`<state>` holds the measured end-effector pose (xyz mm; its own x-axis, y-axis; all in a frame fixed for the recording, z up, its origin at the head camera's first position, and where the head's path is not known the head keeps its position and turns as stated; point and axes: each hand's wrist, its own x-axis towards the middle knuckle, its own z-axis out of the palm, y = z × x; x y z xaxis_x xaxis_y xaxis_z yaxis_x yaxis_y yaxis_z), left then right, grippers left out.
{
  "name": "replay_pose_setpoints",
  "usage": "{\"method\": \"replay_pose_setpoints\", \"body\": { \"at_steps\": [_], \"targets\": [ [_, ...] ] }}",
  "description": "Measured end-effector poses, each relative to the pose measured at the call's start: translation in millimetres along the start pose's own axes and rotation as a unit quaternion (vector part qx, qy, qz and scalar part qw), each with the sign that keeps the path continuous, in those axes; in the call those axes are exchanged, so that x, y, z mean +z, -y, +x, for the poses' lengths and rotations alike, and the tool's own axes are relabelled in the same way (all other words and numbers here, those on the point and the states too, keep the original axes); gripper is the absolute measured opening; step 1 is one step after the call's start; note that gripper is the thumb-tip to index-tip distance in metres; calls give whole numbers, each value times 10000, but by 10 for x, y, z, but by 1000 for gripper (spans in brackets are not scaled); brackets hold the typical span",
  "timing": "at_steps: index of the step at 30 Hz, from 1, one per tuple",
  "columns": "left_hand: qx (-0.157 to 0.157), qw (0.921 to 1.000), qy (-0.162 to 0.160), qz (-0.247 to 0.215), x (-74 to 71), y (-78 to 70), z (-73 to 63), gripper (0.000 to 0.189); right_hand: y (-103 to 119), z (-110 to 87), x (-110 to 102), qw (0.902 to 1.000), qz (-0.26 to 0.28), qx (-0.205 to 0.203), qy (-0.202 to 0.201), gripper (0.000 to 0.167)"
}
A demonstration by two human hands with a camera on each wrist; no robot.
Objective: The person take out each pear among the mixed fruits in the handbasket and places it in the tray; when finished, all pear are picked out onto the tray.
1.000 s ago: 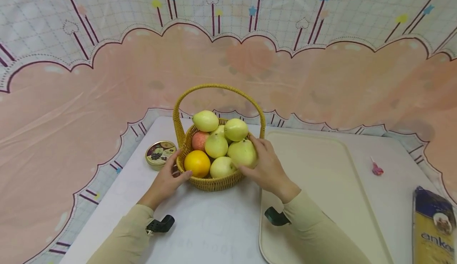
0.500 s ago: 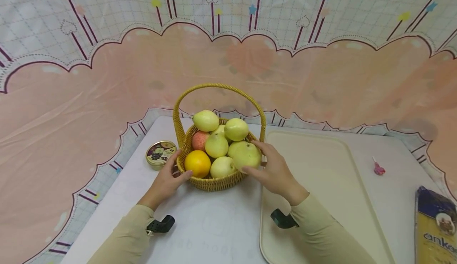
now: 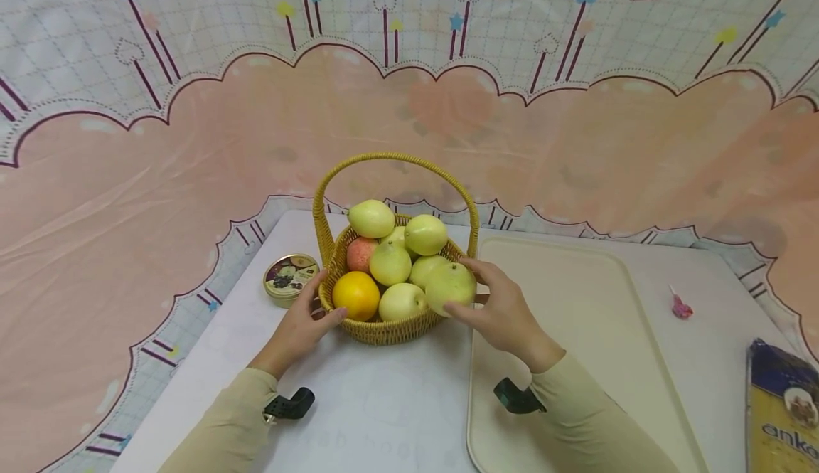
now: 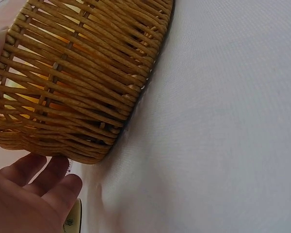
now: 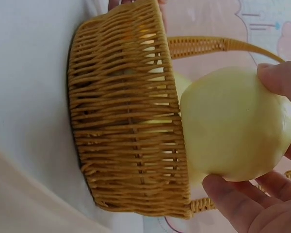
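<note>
A wicker basket [image 3: 384, 332] with a tall hoop handle stands upright on the table, full of fruit. My left hand [image 3: 299, 331] grips its left side, thumb at the rim beside the orange [image 3: 355, 296], fingers against the outer weave. My right hand [image 3: 508, 309] holds a large, round yellow-green fruit [image 5: 233, 124] between thumb and fingers, at the basket's right rim. In the right wrist view this fruit sits above the rim, its exact kind unclear. Around it are a pale yellow-green fruit [image 3: 402, 302], a red fruit [image 3: 361, 254] and several pale yellow, lemon-shaped ones [image 3: 426, 235].
A round tin [image 3: 291, 277] with fruit on its lid stands left of the basket. To the right lies a large cream tray [image 3: 576, 302], partly under my right arm. Beyond it are a wrapped lollipop [image 3: 681, 308] and a yellow-and-blue packet [image 3: 783, 409].
My right hand has moved right and slightly toward me, carrying the yellow-green fruit away from the others to the rim. Another pale fruit behind it now shows. The left hand keeps its place.
</note>
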<state>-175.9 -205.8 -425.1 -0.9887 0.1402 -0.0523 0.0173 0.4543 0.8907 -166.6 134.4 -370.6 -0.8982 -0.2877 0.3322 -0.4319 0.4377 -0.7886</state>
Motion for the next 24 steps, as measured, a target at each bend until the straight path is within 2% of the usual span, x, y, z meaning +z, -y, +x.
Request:
{"method": "replay_pose_setpoints", "body": {
  "at_steps": [9, 24],
  "targets": [
    [-46, 10000, -13, -57, 2, 9, 8, 90, -80, -66, -149, 9997, -213, -22, -132, 64],
    [-10, 10000, -8, -31, -1, 18, 10, 91, -328, -101, -517, 9968, -589, 355, -396, 69]
  ]
}}
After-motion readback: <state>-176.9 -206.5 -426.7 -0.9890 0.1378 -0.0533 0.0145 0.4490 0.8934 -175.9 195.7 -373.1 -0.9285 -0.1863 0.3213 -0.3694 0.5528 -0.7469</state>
